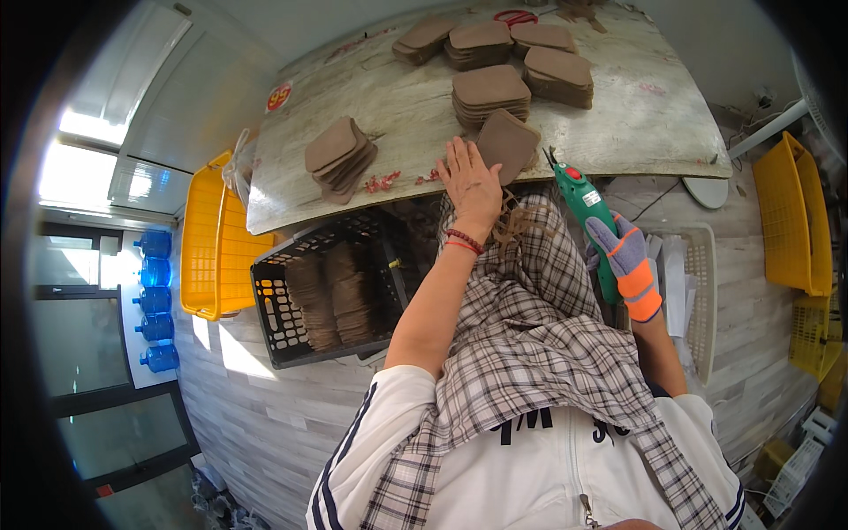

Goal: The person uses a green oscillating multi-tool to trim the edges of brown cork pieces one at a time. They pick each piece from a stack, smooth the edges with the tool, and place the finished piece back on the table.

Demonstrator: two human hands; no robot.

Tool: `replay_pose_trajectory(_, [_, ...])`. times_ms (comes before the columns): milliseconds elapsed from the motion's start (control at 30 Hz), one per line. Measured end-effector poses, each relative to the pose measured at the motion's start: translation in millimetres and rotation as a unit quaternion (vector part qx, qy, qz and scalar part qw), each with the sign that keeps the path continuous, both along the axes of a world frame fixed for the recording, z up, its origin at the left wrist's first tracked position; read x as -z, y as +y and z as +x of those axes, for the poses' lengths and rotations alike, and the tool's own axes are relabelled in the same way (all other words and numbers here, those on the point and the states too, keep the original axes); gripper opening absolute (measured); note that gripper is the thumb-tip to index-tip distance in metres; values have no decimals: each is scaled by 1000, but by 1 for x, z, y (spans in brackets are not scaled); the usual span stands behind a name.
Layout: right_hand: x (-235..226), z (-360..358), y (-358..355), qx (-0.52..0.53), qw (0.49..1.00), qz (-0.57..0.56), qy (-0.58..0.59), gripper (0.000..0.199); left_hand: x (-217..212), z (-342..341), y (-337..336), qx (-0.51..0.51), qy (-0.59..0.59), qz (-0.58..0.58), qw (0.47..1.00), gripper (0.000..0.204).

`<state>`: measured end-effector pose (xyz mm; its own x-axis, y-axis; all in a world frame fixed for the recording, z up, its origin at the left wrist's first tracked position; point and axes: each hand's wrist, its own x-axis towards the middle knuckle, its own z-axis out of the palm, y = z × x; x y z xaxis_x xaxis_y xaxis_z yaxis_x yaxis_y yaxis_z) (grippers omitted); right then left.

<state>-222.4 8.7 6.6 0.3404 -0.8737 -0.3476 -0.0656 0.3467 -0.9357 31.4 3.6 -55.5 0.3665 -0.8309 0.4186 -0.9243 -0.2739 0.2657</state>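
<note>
My bare left hand lies with its fingers stretched out at the table's near edge, its thumb against a brown rounded pad. That pad rests tilted against the front of a brown pad stack. In my right hand, which wears a grey and orange glove, is a green handheld electric cutter with a red button. Its dark tip points toward the table edge, a little right of the pad and apart from it. Thin brown offcut strips hang over my lap below the left hand.
More pad stacks stand on the worn table, one at the left, others at the back. Below left, a black crate holds brown pads. Yellow baskets flank the table; a white basket sits right of my lap.
</note>
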Motion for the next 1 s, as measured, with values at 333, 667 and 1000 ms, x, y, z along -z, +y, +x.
replay_pose_trajectory(333, [7,-7,-5,24,999,33,-13,28,-27,-8,4,45,133,-124,982,31])
replay_pose_trajectory(667, [-11,2,1,33,999,12,-21,30,-59,-21,3,79,762,-301,568,19])
replay_pose_trajectory(1000, [-27,16,13,8,1000,2,-15,37,-69,-30,-4,149,868,-341,329,35])
